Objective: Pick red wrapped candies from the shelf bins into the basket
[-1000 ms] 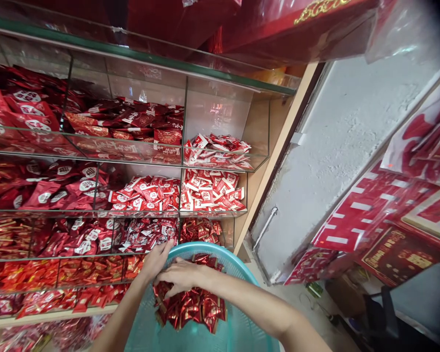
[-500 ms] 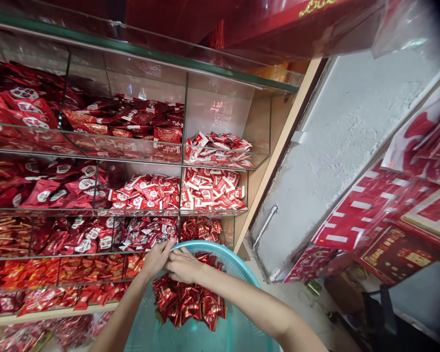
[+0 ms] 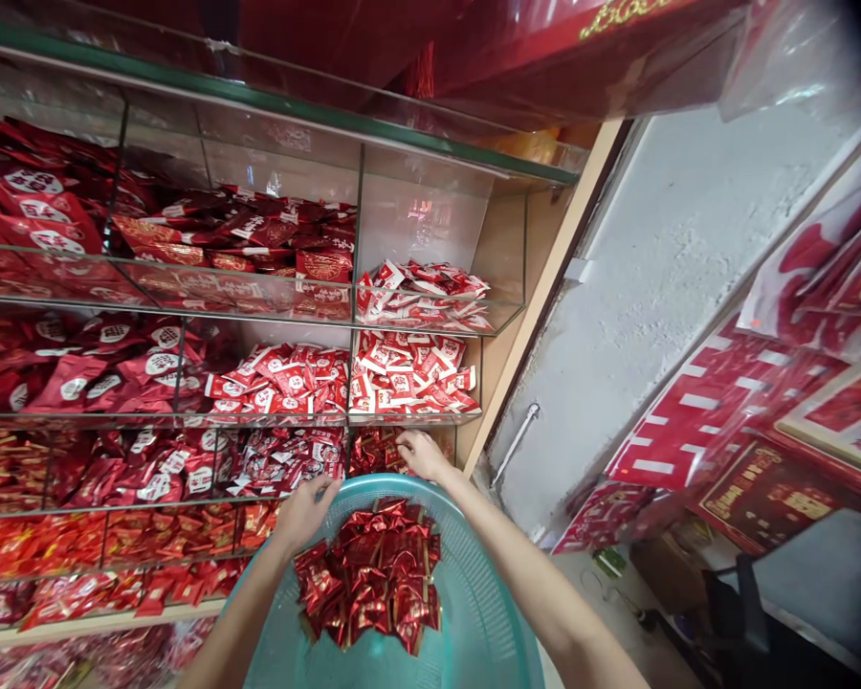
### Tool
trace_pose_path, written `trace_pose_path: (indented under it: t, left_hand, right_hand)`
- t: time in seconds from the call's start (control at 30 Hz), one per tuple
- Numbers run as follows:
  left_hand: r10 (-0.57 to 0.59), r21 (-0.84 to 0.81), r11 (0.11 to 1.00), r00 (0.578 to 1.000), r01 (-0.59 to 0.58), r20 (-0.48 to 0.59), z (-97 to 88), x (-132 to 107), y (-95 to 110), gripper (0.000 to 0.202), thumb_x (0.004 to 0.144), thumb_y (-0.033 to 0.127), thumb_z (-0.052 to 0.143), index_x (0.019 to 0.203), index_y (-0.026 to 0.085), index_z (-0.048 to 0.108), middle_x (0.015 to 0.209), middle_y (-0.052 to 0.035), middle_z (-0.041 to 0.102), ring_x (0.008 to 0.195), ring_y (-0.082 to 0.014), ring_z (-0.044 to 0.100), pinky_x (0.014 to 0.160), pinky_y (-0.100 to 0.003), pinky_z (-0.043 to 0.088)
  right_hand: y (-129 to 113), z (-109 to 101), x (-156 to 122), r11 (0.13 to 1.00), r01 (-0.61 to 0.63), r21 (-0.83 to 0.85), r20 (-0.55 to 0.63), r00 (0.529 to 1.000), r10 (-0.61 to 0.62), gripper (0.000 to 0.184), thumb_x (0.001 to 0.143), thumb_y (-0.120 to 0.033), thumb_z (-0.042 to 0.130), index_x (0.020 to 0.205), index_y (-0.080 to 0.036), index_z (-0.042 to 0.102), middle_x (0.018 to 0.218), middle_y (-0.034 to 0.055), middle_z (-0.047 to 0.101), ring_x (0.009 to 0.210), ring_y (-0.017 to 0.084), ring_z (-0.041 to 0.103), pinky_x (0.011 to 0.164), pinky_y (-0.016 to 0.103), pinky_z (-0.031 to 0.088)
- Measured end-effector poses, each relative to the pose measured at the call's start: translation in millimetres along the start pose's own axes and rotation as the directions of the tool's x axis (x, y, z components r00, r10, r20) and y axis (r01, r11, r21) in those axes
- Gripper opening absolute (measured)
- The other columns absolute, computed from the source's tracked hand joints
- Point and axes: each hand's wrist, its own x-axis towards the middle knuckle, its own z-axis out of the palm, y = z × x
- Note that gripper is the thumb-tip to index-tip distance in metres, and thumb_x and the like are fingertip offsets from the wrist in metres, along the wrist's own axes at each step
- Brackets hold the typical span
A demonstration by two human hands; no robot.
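My left hand (image 3: 305, 517) is closed on the rim of a turquoise plastic basket (image 3: 484, 565), its thumb raised near the shelf front. A heap of shiny red foil-wrapped sweets (image 3: 377, 574) lies inside, toward the basket's far side. Just beyond the rim, my right hand (image 3: 425, 455) reaches into the small glass compartment at the lower right of the shelves. Its fingers are bent but apart, at the red-wrapped sweets (image 3: 374, 450) there; no sweet shows in its grasp. The fingertips are partly hidden.
Glass-fronted shelves (image 3: 258, 297) hold many red packets, with white-and-red ones (image 3: 412, 373) right above my right hand. A wooden side panel (image 3: 538, 316) and a grey wall (image 3: 638, 249) stand on the right. Red goods (image 3: 689, 421) hang there, above a dark chair (image 3: 746, 612).
My right hand has left the basket's far rim beside my left hand and moved right and forward into the compartment. My left hand stays at the rim. The sweets in the basket show more fully.
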Motion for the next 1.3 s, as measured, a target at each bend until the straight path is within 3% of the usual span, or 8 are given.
trace_pose_path:
  t: [0.1, 0.2, 0.37, 0.57, 0.67, 0.87, 1.1, 1.3]
  left_hand:
    - [0.010, 0.023, 1.000, 1.000, -0.010, 0.007, 1.4, 0, -2, 0.037, 0.081, 0.051, 0.039, 0.088, 0.025, 0.065, 0.090, -0.0016, 0.069, 0.084, -0.0195, 0.062, 0.071, -0.024, 0.042]
    - [0.026, 0.030, 0.999, 1.000, -0.026, 0.016, 3.0, 1, -5, 0.037, 0.083, 0.051, 0.038, 0.089, 0.025, 0.063, 0.090, -0.0010, 0.069, 0.084, -0.0188, 0.062, 0.071, -0.024, 0.042]
    - [0.011, 0.036, 0.999, 1.000, -0.011, 0.008, 5.5, 2, -7, 0.039, 0.084, 0.052, 0.035, 0.088, 0.025, 0.063, 0.085, -0.0019, 0.068, 0.081, -0.0187, 0.062, 0.070, -0.024, 0.041]
    - [-0.003, 0.071, 0.997, 1.000, 0.003, 0.001, 6.6, 2, -6, 0.041, 0.085, 0.053, 0.033, 0.088, 0.024, 0.061, 0.081, -0.0024, 0.067, 0.080, -0.0194, 0.062, 0.069, -0.025, 0.040]
    - [-0.011, 0.068, 0.998, 1.000, 0.011, 0.000, 6.7, 2, -5, 0.042, 0.085, 0.055, 0.032, 0.086, 0.025, 0.062, 0.081, -0.0020, 0.067, 0.080, -0.0199, 0.062, 0.069, -0.025, 0.039]
    - [-0.024, 0.071, 0.997, 1.000, 0.024, -0.001, 5.9, 2, -3, 0.046, 0.084, 0.058, 0.030, 0.088, 0.026, 0.063, 0.081, -0.0024, 0.067, 0.079, -0.0198, 0.062, 0.069, -0.025, 0.039]
    - [-0.034, 0.086, 0.996, 0.999, 0.034, 0.000, 3.3, 0, 2, 0.049, 0.084, 0.060, 0.028, 0.086, 0.025, 0.062, 0.079, -0.0028, 0.068, 0.078, -0.0208, 0.062, 0.067, -0.025, 0.040]
    - [-0.037, 0.072, 0.997, 0.999, 0.037, 0.002, 3.1, -2, 2, 0.048, 0.084, 0.059, 0.029, 0.089, 0.025, 0.063, 0.082, -0.0031, 0.068, 0.080, -0.0209, 0.062, 0.069, -0.026, 0.040]
  right_hand:
    - [30, 14, 9, 0.991, -0.135, -0.014, 0.050, 0.989, 0.136, 0.025, 0.078, -0.020, 0.056, 0.101, -0.013, 0.063, 0.094, 0.0113, 0.065, 0.086, 0.022, 0.060, 0.073, 0.030, 0.043]
    - [39, 30, 17, 0.986, -0.162, -0.028, 0.065, 0.984, 0.164, 0.035, 0.073, -0.020, 0.061, 0.107, -0.010, 0.060, 0.102, 0.0155, 0.063, 0.094, 0.026, 0.059, 0.077, 0.032, 0.044]
    - [10, 46, 43, 1.000, -0.016, -0.012, 0.084, 0.996, 0.017, 0.047, 0.077, -0.029, 0.058, 0.122, -0.017, 0.052, 0.125, 0.0118, 0.052, 0.116, 0.024, 0.046, 0.094, 0.033, 0.036]
    - [-27, 65, 71, 0.996, 0.084, 0.001, 0.206, 0.975, -0.082, 0.074, 0.062, -0.038, 0.072, 0.129, -0.023, 0.045, 0.131, 0.0087, 0.049, 0.117, 0.027, 0.046, 0.093, 0.036, 0.039]
    - [-27, 71, 72, 0.998, 0.062, -0.013, 0.218, 0.974, -0.058, 0.064, 0.064, -0.035, 0.071, 0.124, -0.022, 0.050, 0.128, 0.0107, 0.052, 0.114, 0.029, 0.048, 0.090, 0.039, 0.040]
    - [-9, 70, 65, 1.000, 0.013, 0.021, 0.150, 0.989, -0.017, 0.031, 0.079, -0.027, 0.057, 0.110, -0.022, 0.060, 0.111, 0.0065, 0.062, 0.107, 0.021, 0.054, 0.089, 0.031, 0.040]
    - [-5, 69, 60, 0.991, -0.085, 0.104, 0.074, 0.994, 0.078, 0.020, 0.076, -0.026, 0.060, 0.095, -0.022, 0.065, 0.096, 0.0048, 0.067, 0.090, 0.020, 0.060, 0.078, 0.028, 0.043]
    - [-11, 81, 66, 0.947, -0.216, 0.237, -0.023, 0.973, 0.228, 0.024, 0.069, -0.009, 0.057, 0.089, -0.018, 0.066, 0.088, 0.0063, 0.067, 0.083, 0.019, 0.061, 0.073, 0.026, 0.043]
